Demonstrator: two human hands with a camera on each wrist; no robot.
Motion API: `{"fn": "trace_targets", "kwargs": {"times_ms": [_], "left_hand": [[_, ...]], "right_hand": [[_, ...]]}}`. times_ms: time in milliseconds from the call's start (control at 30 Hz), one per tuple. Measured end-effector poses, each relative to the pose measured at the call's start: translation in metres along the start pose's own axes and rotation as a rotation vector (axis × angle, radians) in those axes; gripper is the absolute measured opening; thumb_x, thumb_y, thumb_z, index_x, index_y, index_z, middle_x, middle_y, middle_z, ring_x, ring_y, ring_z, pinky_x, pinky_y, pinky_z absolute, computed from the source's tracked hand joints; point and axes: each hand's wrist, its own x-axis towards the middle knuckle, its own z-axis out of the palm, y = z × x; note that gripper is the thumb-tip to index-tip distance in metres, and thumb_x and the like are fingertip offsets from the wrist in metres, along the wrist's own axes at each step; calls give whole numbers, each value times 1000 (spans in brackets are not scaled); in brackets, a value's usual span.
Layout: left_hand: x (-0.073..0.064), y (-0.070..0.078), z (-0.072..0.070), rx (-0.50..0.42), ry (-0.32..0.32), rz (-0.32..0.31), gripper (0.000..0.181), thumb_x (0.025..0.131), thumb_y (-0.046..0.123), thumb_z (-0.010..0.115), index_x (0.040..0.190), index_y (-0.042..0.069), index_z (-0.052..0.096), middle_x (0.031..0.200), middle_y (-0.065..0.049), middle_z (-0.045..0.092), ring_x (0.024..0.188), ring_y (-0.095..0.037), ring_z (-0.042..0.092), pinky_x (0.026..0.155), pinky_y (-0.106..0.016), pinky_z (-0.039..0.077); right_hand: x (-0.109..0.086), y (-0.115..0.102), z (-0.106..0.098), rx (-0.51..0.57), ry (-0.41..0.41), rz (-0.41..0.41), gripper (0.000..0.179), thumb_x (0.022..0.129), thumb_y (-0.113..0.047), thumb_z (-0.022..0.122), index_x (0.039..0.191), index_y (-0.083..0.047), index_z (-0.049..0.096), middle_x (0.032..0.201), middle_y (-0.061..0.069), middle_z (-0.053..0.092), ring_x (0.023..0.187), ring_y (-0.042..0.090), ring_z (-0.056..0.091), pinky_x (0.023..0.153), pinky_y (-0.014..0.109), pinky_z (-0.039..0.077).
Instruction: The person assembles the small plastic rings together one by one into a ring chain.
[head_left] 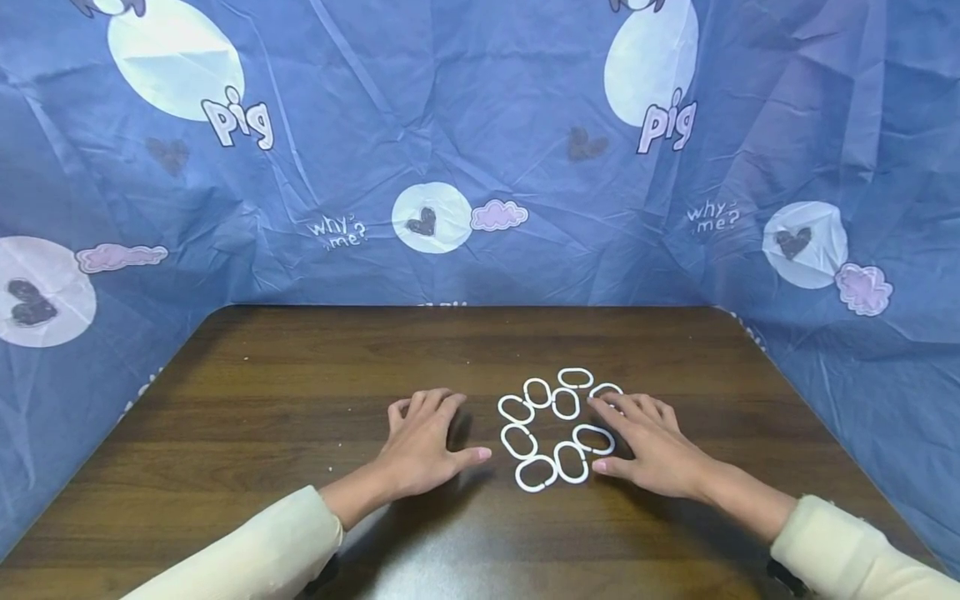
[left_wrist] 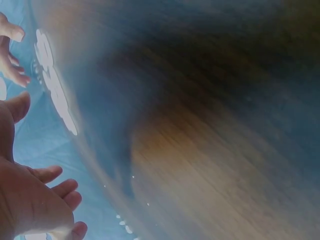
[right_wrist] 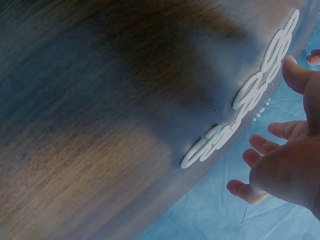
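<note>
Several white oval links, each with a small gap in its band, lie flat on the table in a rough loop; the front one [head_left: 534, 489] is nearest to me. My left hand [head_left: 420, 446] hovers to the left of them, fingers spread and thumb toward the loop, holding nothing. On the other side is my right hand [head_left: 648, 446], its fingers loosely bent over the right edge of the group. Its fingertips overlap a link [head_left: 606, 385] at the back right, partly hidden. In the right wrist view, the right hand [right_wrist: 295, 165] shows spread fingers and an empty palm.
The dark brown wooden table [head_left: 300, 350] has rounded far corners and a few tiny white specks. A blue printed cloth [head_left: 450, 100] hangs behind it and along both sides. Pale sleeves [head_left: 255, 542] cover both forearms.
</note>
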Motion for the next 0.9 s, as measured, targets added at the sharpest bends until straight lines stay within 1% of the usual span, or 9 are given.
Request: {"fn": "trace_targets", "kwargs": {"times_ms": [233,400,600,733,900], "left_hand": [[4,6,3,-11,-24,3,78,77,59,71,135,9,51,134,-7,49,124,-24,40,103,-55,18],[7,9,4,-15,-30,10,78,78,58,71,135,9,51,133,-7,50,123,-24,41,102,-54,19],[8,13,7,-40,-34,23,77,78,55,72,134,8,51,131,-7,51,120,-24,42,101,-53,20],[9,17,10,-53,-51,37,76,77,54,73,134,8,52,130,-7,51,117,-24,42,99,-53,21],[10,21,15,-56,-50,52,74,77,52,74,132,8,53,127,-6,53,114,-22,43,97,-52,23]], "right_hand": [[2,-3,2,15,-13,-6,77,79,-40,77,142,-8,46,137,13,47,123,31,39,99,60,22],[3,-6,3,40,-32,-18,77,78,-42,77,142,-11,46,139,13,46,123,30,38,99,59,22],[4,-9,7,56,-43,-42,76,78,-41,77,141,-11,47,139,13,46,125,31,37,100,60,21],[5,-13,12,45,-29,-53,74,78,-41,78,140,-12,49,136,11,49,124,31,40,99,61,23],[7,-18,15,17,-6,-80,71,77,-40,78,137,-12,53,132,6,53,121,26,42,101,60,23]]}}
